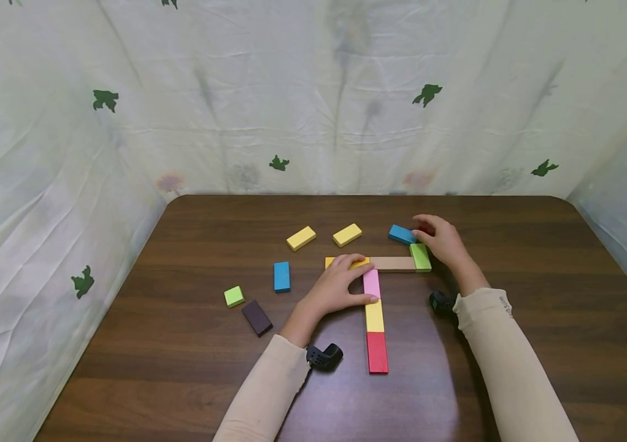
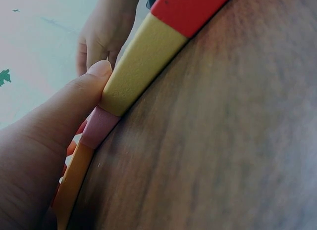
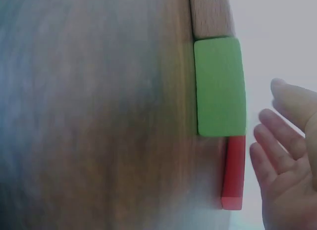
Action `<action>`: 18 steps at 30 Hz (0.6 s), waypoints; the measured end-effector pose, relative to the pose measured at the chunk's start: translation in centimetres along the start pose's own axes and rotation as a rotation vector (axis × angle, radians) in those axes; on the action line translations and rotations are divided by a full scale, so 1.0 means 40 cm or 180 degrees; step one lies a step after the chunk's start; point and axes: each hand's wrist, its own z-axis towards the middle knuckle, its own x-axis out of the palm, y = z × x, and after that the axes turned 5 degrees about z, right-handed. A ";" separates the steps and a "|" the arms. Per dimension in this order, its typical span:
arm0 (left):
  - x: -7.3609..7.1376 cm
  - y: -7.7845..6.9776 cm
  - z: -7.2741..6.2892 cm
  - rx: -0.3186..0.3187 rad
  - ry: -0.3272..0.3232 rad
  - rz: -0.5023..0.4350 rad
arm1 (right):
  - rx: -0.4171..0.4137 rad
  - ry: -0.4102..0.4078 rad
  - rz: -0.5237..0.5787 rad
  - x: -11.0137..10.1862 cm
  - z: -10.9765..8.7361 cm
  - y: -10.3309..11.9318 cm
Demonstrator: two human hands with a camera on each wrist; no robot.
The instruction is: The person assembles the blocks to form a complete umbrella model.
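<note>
Flat coloured blocks form a row on the table. My left hand rests along its left side; the thumb touches the row where the pink block meets a yellow block, while the other fingers reach over the orange block. A red block makes the near end. Running right from the orange block are a tan block and a green block. Beyond the green one, my right hand hovers beside a blue block, its fingers parted around another red block, mostly hidden in the head view.
Two loose yellow blocks lie toward the back. Left of my left hand are a blue block, a small green block and a dark block. A pale curtain hangs behind the table.
</note>
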 end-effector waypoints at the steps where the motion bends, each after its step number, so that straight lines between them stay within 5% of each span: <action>1: 0.000 0.000 0.000 0.0000 0.0000 0.0002 | -0.0020 -0.0032 -0.0012 -0.002 0.000 -0.001; 18: -0.003 -0.001 0.000 0.0056 -0.0040 0.0047 | 0.0193 -0.0302 0.0002 -0.030 -0.020 -0.043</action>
